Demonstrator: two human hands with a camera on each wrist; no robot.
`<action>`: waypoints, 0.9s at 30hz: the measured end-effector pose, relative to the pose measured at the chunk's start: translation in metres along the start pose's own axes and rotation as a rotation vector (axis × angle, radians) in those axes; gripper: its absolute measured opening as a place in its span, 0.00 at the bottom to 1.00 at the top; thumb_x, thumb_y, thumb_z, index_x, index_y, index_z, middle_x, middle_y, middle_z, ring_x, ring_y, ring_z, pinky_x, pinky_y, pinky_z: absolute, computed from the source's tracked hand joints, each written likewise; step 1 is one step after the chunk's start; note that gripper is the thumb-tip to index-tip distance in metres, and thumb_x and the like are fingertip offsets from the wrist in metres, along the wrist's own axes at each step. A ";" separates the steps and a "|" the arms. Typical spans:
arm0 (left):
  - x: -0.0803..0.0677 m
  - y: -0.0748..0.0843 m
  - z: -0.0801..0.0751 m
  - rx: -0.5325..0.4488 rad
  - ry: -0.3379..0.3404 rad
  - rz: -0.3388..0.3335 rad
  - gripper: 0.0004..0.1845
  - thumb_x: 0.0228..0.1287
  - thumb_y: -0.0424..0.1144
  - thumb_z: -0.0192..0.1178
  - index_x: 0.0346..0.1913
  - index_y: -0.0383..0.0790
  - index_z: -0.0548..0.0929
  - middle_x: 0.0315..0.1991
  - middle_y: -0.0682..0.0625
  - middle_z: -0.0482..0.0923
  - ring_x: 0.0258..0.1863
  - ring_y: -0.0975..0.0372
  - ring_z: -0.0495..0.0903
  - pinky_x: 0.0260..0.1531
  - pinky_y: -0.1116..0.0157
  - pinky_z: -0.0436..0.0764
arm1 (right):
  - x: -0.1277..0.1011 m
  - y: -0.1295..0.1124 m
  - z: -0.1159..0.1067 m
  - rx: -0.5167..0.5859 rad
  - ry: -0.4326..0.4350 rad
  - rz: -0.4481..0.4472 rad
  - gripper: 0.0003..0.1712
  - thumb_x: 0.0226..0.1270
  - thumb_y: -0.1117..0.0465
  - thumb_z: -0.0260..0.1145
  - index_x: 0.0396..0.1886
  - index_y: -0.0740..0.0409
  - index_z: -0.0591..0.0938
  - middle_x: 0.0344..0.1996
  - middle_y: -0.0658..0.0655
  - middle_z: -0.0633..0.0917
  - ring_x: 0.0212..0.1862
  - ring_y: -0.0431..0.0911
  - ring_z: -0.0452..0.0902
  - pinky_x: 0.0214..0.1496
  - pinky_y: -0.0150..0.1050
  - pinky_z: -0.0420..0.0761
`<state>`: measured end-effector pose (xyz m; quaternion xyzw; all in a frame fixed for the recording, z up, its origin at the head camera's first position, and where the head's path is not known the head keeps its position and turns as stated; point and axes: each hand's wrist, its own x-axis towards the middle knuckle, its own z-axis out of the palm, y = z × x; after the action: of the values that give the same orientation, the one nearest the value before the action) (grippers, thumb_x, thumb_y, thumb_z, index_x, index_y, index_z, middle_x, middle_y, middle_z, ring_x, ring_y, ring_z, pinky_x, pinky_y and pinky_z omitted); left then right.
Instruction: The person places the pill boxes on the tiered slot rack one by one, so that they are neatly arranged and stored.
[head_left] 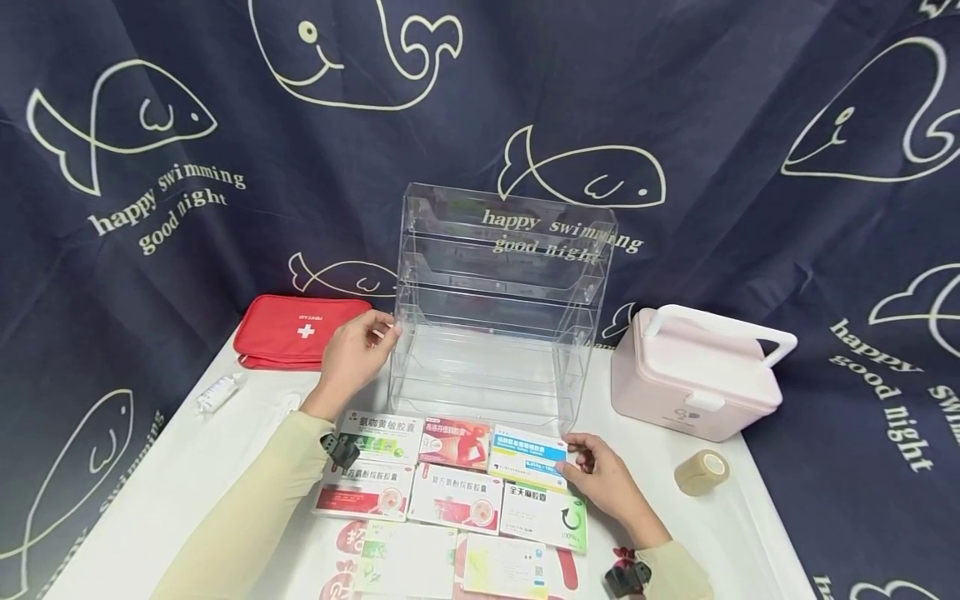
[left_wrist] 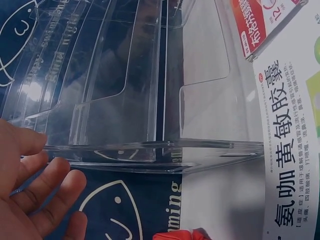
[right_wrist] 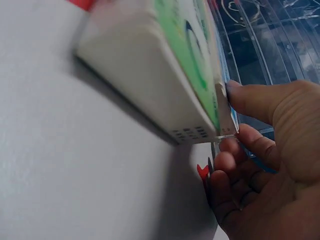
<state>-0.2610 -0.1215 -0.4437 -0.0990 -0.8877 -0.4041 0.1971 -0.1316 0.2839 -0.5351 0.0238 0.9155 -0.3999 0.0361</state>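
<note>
**Meanwhile, two hands work between a clear organizer and rows of medicine boxes**

Meanwhile, on a white surface (head_left: 750, 517) backed by a navy fish-print cloth (head_left: 750, 125), eight flat medicine boxes lie in three rows: three at the back, three in the middle, two nearest the camera. Behind them stands one clear acrylic organizer (head_left: 498, 308) with several stepped tiers. One red first-aid pouch (head_left: 296, 329) lies to its left, one pink carry case (head_left: 693, 375) with a white handle to its right, one roll of tan tape (head_left: 701, 472) in front of the case, and one small white tube (head_left: 217, 393) near the pouch.

Both arms wear pale sleeves. The left hand (head_left: 352, 358) reaches forward to the organizer's left front edge, fingers straight and relaxed, fingertips at the acrylic wall; the left wrist view shows the open fingers just beside the clear panel, holding nothing. The right hand (head_left: 607, 482) rests low at the right end of the rows, its fingers curled. Its thumb and fingertips pinch the right end of the blue-and-white box (head_left: 527, 454), the third box of the back row; the right wrist view shows the thumb on top of that edge, with the green-and-white box (head_left: 543, 515) lying just in front of the grip and touching the blue one.
</note>
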 end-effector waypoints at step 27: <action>0.000 -0.004 0.001 -0.008 -0.010 0.003 0.10 0.69 0.45 0.66 0.45 0.43 0.86 0.35 0.51 0.85 0.32 0.58 0.82 0.34 0.57 0.76 | -0.004 0.002 0.002 0.175 0.152 -0.289 0.28 0.55 0.75 0.77 0.55 0.55 0.82 0.51 0.53 0.78 0.41 0.53 0.78 0.40 0.39 0.81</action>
<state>-0.2621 -0.1236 -0.4470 -0.1032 -0.8868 -0.4070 0.1929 -0.1275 0.2836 -0.5379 -0.0749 0.8712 -0.4762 -0.0934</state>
